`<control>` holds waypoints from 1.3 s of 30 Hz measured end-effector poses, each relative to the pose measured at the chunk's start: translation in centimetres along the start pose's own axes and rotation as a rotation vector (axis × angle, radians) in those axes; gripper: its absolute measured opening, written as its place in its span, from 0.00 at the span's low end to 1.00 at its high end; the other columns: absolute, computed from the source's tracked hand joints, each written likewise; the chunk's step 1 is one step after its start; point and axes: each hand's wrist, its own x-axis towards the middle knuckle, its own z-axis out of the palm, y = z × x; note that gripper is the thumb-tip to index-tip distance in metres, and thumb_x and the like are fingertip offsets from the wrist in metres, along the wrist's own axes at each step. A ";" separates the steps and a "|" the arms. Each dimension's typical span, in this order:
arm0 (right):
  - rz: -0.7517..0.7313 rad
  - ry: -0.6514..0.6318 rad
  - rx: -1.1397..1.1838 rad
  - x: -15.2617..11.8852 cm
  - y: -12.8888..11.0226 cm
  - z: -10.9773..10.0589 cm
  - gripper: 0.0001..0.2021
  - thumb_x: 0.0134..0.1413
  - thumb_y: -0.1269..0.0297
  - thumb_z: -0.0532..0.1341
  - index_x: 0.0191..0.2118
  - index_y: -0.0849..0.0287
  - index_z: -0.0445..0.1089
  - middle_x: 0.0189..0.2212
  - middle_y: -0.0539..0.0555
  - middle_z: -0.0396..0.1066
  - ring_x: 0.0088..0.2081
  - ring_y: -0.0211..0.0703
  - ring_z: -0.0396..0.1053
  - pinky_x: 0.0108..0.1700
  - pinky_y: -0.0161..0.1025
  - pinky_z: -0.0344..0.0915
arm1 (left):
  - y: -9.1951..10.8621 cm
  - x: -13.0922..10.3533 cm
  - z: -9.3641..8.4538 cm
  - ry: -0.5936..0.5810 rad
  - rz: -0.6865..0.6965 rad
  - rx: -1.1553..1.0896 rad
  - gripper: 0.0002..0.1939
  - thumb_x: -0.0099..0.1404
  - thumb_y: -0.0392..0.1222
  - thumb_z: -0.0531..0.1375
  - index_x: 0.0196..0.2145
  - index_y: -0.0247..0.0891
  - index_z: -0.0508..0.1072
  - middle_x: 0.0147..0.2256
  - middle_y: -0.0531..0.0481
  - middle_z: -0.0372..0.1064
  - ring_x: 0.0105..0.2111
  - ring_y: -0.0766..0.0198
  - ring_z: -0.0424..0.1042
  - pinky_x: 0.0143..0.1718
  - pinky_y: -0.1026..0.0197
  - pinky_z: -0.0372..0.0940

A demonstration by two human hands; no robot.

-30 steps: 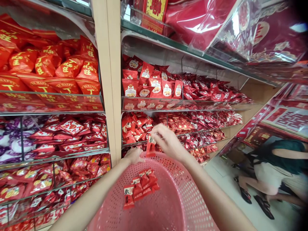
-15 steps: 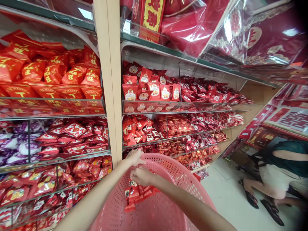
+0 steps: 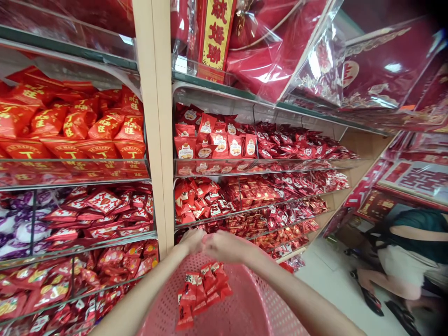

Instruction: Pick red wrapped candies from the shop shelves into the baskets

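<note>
Pink plastic basket [image 3: 241, 305] holds red packets [image 3: 205, 290]; left hand [image 3: 191, 241] grips the basket's far side, apparently to steady it; right hand [image 3: 224, 247] curls alongside, whether its fingers grasp anything cannot be told.

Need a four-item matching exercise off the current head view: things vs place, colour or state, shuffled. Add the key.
Things:
1. Basket
2. Post
3. Purple-and-white wrappers
4. Left hand

Place, colour or state:
A. At the left edge of the view
B. Wooden, vertical
C. At the basket's far rim
D. Pink, with holes in its wall

Pairs: 1-D, 2-B, 3-A, 4-C
</note>
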 end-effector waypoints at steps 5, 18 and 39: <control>0.293 0.346 -0.129 2.0 3.1 -6.2 0.12 0.59 0.62 0.49 0.34 0.60 0.67 0.30 0.54 0.69 0.32 0.39 0.65 0.33 0.33 0.56 | -0.2 0.3 0.3 -0.010 -0.017 -0.006 0.15 0.46 0.54 0.61 0.27 0.42 0.71 0.29 0.49 0.73 0.33 0.55 0.72 0.29 0.63 0.60; 0.210 0.408 -0.462 8.8 4.9 -6.4 0.19 0.55 0.75 0.48 0.53 0.60 0.53 0.44 0.60 0.64 0.44 0.47 0.62 0.42 0.40 0.60 | 0.1 0.2 0.2 -0.004 -0.054 -0.009 0.12 0.46 0.52 0.62 0.27 0.43 0.71 0.30 0.51 0.73 0.34 0.58 0.72 0.29 0.65 0.60; -0.009 0.630 0.359 1.6 2.1 -6.4 0.20 0.53 0.63 0.58 0.52 0.56 0.57 0.40 0.53 0.60 0.28 0.33 0.60 0.34 0.34 0.62 | 0.2 0.1 0.1 0.002 -0.073 -0.091 0.14 0.46 0.50 0.63 0.28 0.40 0.70 0.31 0.50 0.72 0.36 0.56 0.70 0.34 0.64 0.61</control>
